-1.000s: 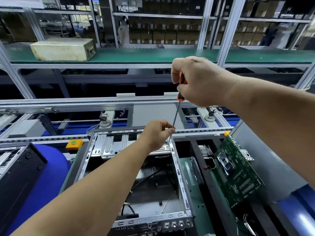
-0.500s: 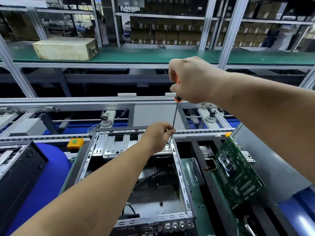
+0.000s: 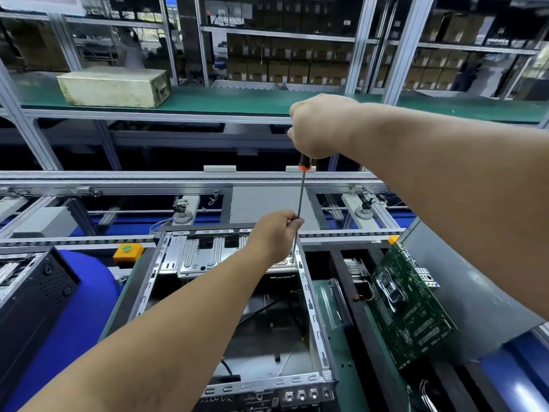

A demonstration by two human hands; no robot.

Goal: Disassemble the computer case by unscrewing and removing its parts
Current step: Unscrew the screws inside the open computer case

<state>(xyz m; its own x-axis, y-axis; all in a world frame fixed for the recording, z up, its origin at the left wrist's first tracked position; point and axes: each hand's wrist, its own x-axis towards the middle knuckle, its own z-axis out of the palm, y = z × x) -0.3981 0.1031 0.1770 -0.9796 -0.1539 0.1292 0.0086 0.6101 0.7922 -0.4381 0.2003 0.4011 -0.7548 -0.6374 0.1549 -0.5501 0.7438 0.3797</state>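
Grey metal racking point(image 3: 407, 49) w/ a green-matted shelf point(image 3: 237, 101) ran across 12 o'clock; a worn cream box point(image 3: 114, 86) sat on it at 10. Stacked cartons point(image 3: 285, 65) behind. Conveyor rails point(image 3: 178, 176) below; yellow button box point(image 3: 128, 251) at 9.

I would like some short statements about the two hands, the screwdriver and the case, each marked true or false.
1. The right hand holds the screwdriver by its handle. True.
2. The left hand lies flat on the green circuit board. False: it pinches the screwdriver's shaft.
3. The screwdriver stands nearly upright over the open computer case. True.
4. The circuit board sits inside the case. False: it leans outside, to the right.
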